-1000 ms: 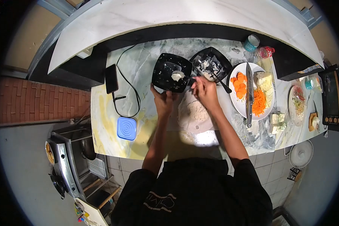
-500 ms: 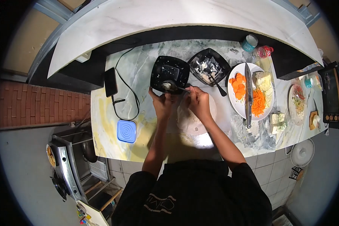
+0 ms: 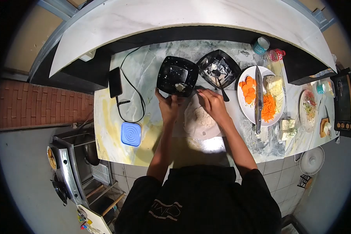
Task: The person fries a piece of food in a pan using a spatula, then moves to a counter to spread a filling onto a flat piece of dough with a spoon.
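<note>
My left hand (image 3: 169,107) grips the near edge of a black square bowl (image 3: 171,72), which has white specks inside and a small pale lump low in it. Just right of that bowl, my right hand (image 3: 214,104) is closed in a pinch on a spoon, whose bowl end is hard to make out at the rim. Below both hands lies a pale floury heap (image 3: 202,120) on a white sheet. A second black bowl (image 3: 206,62) with white residue and a dark-handled utensil (image 3: 224,93) stands behind my right hand.
A white plate (image 3: 243,107) holds sliced and shredded carrot, cabbage and a knife (image 3: 258,103). A phone (image 3: 115,82) with a cable and a blue lid (image 3: 131,134) lie left. Right are a wrapped white block (image 3: 288,128), a jar (image 3: 261,45) and another plate (image 3: 307,117).
My right hand has moved slightly right and nearer to me, drawing the spoon out from the bowl's middle. The pale lump now shows in the bowl, and the heap below is more exposed.
</note>
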